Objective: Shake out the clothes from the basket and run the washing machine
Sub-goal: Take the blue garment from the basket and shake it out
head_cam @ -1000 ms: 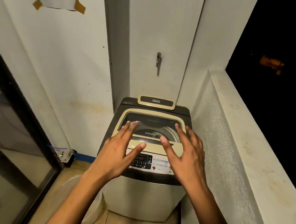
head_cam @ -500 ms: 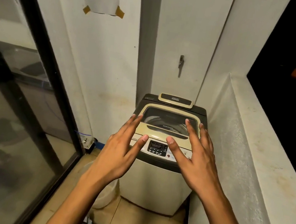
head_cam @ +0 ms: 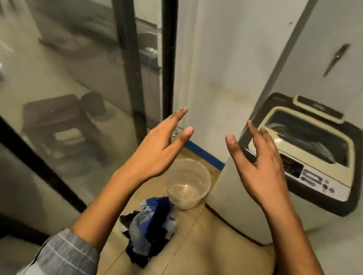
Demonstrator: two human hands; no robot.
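Place: we're on a home's narrow laundry balcony.
Appliance: we see a top-loading washing machine (head_cam: 300, 161) against white walls.
Floor: we spot tan tiles (head_cam: 204, 259), clothes (head_cam: 152, 227) heaped.
Door: sliding glass (head_cam: 57, 58) shows us furniture indoors.

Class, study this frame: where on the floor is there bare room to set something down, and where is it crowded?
Bare tile lies between the pile of clothes and the washing machine base, running toward the viewer. It is crowded by the glass door, where the clear tub touches the clothes. Both hands, left hand and right hand, hold nothing.
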